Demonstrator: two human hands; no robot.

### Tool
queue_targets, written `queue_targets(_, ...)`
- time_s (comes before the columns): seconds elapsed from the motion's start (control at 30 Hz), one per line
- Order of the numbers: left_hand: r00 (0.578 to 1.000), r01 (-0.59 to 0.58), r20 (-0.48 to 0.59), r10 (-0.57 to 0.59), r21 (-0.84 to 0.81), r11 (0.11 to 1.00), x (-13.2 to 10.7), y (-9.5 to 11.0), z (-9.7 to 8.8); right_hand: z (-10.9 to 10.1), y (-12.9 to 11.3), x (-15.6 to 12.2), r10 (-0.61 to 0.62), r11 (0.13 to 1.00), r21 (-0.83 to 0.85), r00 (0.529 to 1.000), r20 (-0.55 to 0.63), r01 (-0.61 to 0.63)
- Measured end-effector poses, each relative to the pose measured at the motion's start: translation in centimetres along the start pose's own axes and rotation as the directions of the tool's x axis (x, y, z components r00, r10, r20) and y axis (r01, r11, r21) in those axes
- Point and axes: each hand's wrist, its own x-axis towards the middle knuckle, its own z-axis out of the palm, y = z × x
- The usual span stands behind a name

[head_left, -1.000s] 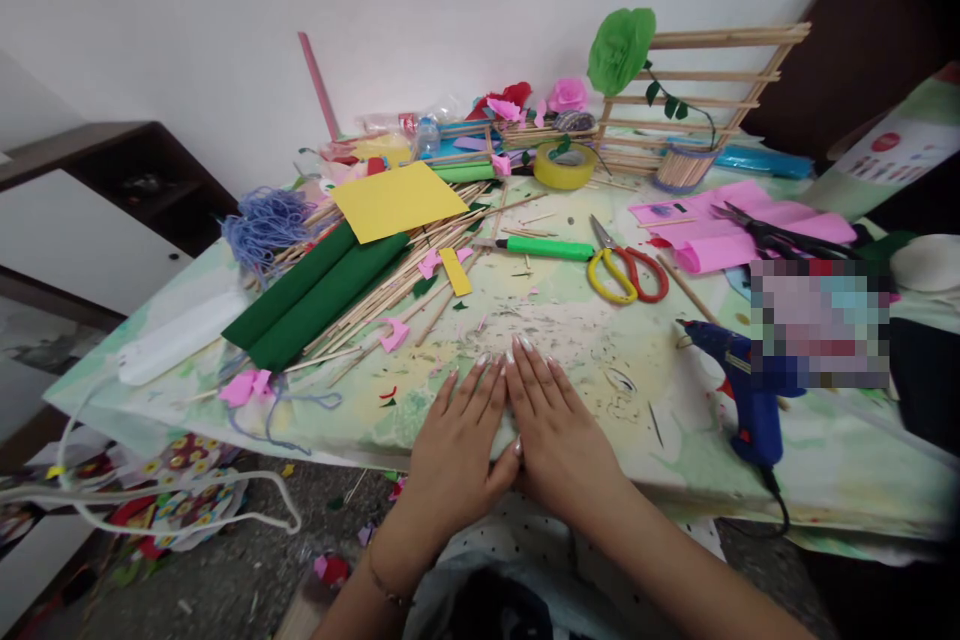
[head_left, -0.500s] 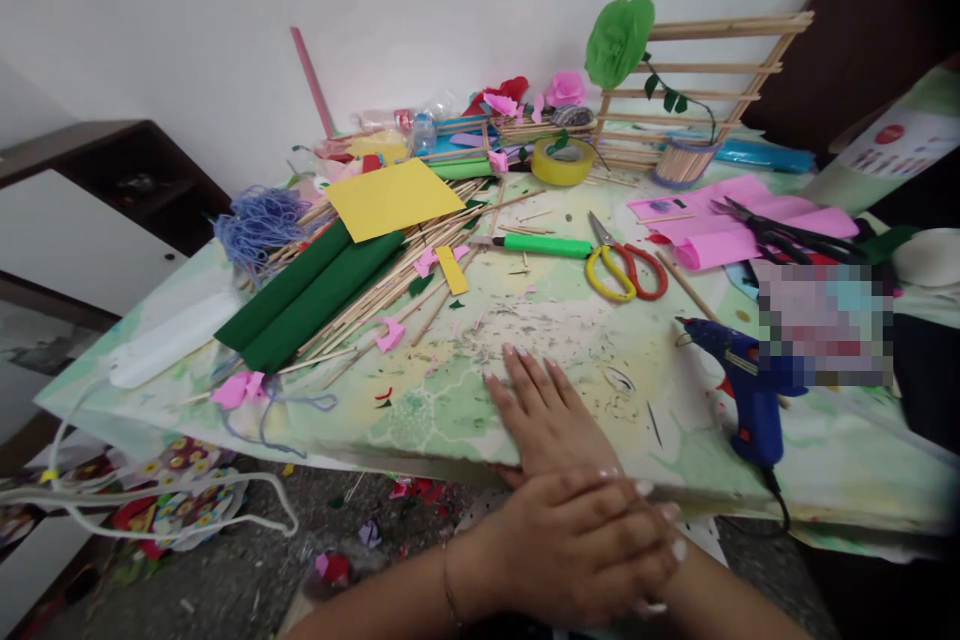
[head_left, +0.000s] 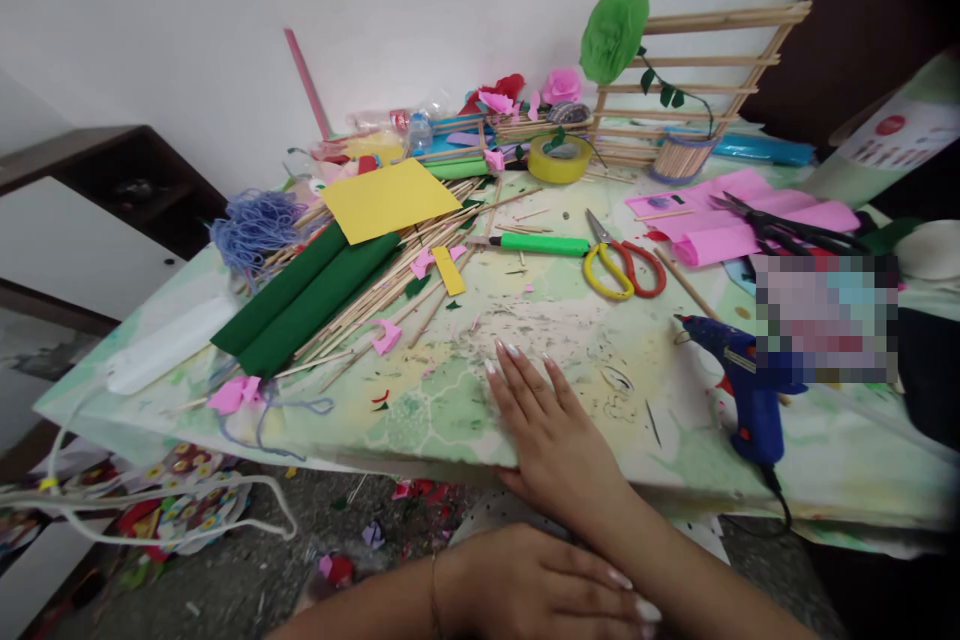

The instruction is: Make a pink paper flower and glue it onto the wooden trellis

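My right hand [head_left: 555, 430] lies palm down at the table's front edge, fingers stretched toward the back left, with nothing in it. Below it, my left hand [head_left: 536, 580] rests across the right forearm, its fingers extended and holding nothing. Scraps and dark marks lie on the tablecloth just beyond my right fingertips. Farther back are a green-handled cutter [head_left: 544, 244] and scissors [head_left: 624, 265] with one yellow and one red handle. A blue hot glue gun [head_left: 742, 385] stands to the right of my right hand, its cord hanging over the edge.
Thin wooden sticks [head_left: 360, 305], dark green paper rolls [head_left: 300, 305], a yellow sheet [head_left: 390, 200] and blue yarn [head_left: 255, 225] cover the left. Behind are yellow tape [head_left: 559, 160] and a stick trellis [head_left: 705, 60] with a green paper flower [head_left: 615, 35]. Black scissors [head_left: 787, 225] lie on pink paper [head_left: 697, 240].
My left hand has slid down from the right wrist to the forearm, uncovering the wrist. My right hand stays flat on the table. The view has shifted slightly.
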Motion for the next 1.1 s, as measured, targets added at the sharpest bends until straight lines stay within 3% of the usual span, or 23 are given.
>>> queue_targets(0.07,0.985,0.116,-0.136,-0.104,0.078,0.990,0.0,-0.1,-1.5,0.1,0.0,0.0,-0.009,1.000,-0.010,1.000,-0.007,0.009)
queue_targets(0.13,0.944,0.269,-0.229,-0.236,0.126,0.955,0.4,-0.5,-3.1,0.5,0.0,0.1,-0.012,0.998,-0.059,0.999,-0.030,0.010)
queue_targets(0.2,0.860,0.505,-0.167,-0.482,0.139,0.852,1.0,-0.9,-3.9,1.1,0.0,0.1,-0.002,0.993,-0.121,0.997,-0.073,-0.007)
queue_targets(0.23,0.850,0.524,-0.144,-0.506,0.133,0.842,1.3,-1.1,-3.9,1.4,0.1,0.2,0.002,0.989,-0.148,0.995,-0.100,-0.017)
queue_targets(0.27,0.874,0.485,-0.111,-0.473,0.141,0.863,1.6,-1.2,-3.6,1.7,0.1,0.2,0.007,0.986,-0.166,0.993,-0.121,-0.027)
queue_targets(0.3,0.891,0.445,0.010,-0.454,0.171,0.879,1.7,-1.1,-3.0,1.9,0.2,0.2,0.004,0.984,-0.176,0.991,-0.134,-0.028)
queue_targets(0.37,0.893,0.380,0.180,-0.413,0.191,0.905,1.7,-0.9,-1.7,2.0,0.3,0.3,-0.013,0.984,-0.177,0.991,-0.131,-0.010)
queue_targets(0.47,0.892,0.317,0.281,-0.355,0.172,0.933,1.4,-0.5,-0.7,1.6,0.3,0.3,-0.012,0.991,-0.137,0.996,-0.086,0.000)
queue_targets(0.73,0.893,0.259,0.349,-0.284,0.118,0.959,1.5,-0.6,-2.0,1.0,-0.1,-0.6,0.044,0.990,-0.128,0.993,-0.108,-0.058)
queue_targets(0.97,0.901,0.305,0.278,-0.332,0.136,0.943,1.5,0.4,-1.2,0.7,-0.1,-0.1,0.049,0.995,-0.086,0.994,-0.102,-0.057)
queue_targets(1.1,0.926,0.227,0.269,-0.263,0.160,0.961,1.4,0.9,-0.6,0.9,0.0,0.1,0.065,0.997,-0.044,0.997,-0.040,-0.067)
